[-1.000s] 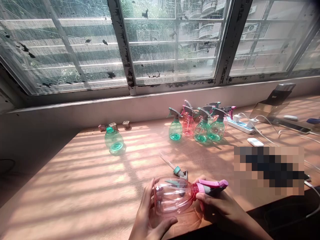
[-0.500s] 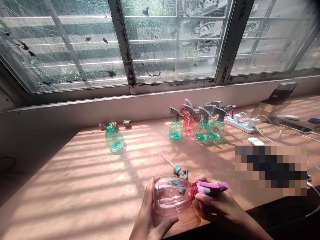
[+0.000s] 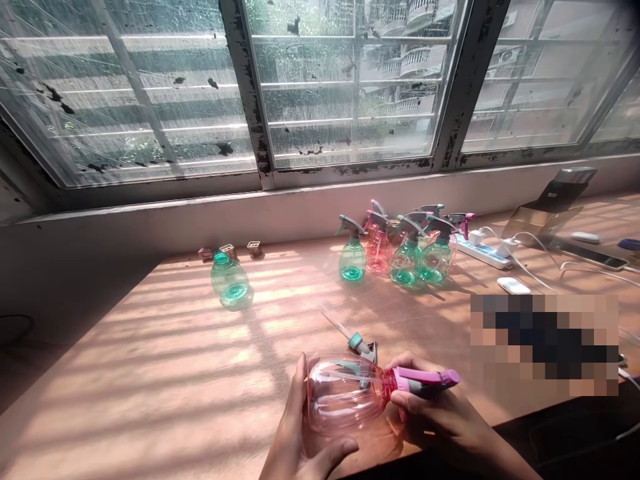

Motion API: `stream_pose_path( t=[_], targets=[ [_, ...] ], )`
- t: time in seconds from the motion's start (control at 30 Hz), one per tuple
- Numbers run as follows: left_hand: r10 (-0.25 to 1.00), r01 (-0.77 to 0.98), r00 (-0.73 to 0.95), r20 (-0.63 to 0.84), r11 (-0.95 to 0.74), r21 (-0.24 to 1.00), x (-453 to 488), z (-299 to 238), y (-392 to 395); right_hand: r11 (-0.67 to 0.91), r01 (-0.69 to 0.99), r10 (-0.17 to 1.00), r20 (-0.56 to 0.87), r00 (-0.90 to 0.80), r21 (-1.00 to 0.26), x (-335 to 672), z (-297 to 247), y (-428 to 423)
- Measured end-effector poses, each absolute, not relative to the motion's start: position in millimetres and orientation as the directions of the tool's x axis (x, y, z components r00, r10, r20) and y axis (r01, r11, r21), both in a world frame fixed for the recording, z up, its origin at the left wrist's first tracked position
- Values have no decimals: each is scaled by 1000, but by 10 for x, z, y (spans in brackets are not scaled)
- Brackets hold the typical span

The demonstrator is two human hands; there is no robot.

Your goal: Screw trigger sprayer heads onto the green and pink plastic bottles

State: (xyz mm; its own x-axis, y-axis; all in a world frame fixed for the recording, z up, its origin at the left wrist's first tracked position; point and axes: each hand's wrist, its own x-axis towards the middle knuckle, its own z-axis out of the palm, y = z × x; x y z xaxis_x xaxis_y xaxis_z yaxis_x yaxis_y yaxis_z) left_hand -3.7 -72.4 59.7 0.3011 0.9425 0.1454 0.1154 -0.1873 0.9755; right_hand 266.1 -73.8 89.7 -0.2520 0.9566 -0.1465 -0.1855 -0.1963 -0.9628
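A clear pink spray bottle (image 3: 345,400) lies on its side between my hands, its pink and grey trigger head pointing right. Around the bottle's base curves my left hand (image 3: 305,427), thumb below and fingers on the far side. My right hand (image 3: 430,400) grips the neck and collar of the trigger head. Just beyond the bottle a loose spray head (image 3: 356,343) with a green collar and thin dip tube rests on the table, partly seen through the pink plastic. Farther left stands a green bottle (image 3: 230,283) without a spray head.
Several green and pink spray bottles (image 3: 407,260) stand together near the wall. Small square objects (image 3: 254,249) sit at the back left. A white power strip (image 3: 485,252), cables, a phone (image 3: 590,253) and a white mouse-like item (image 3: 514,286) occupy the right. A blurred patch covers part of the table.
The pink bottle has turned slightly in my hands, with both hands keeping hold of it. Otherwise the view has shifted only a little.
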Motion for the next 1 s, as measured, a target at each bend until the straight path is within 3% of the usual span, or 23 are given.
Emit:
stream_pose_path(
  t=[0.13,0.33,0.53,0.7,0.83,1.0],
  targets=[
    [951,115,281,130,-168,979,-23,590,-718,-201,-197,963,-157,-217,-959,2664,850,-738],
    [950,144,259,173,-215,966,3,568,-741,-325,-234,944,-300,-138,-916,2639,833,-765],
    [934,139,332,136,-191,972,-81,555,-722,-259,-246,963,-230,-140,-934,2634,802,-761],
    [944,167,280,176,-229,959,-1,590,-733,-341,-268,939,-310,-151,-901,2664,742,-747],
    [940,214,262,218,-277,937,46,638,-756,-301,-248,952,-278,-127,-921,2684,717,-743],
    [947,144,288,146,-194,970,19,648,-753,-171,-213,985,-160,-68,-962,2654,787,-744]
  ],
)
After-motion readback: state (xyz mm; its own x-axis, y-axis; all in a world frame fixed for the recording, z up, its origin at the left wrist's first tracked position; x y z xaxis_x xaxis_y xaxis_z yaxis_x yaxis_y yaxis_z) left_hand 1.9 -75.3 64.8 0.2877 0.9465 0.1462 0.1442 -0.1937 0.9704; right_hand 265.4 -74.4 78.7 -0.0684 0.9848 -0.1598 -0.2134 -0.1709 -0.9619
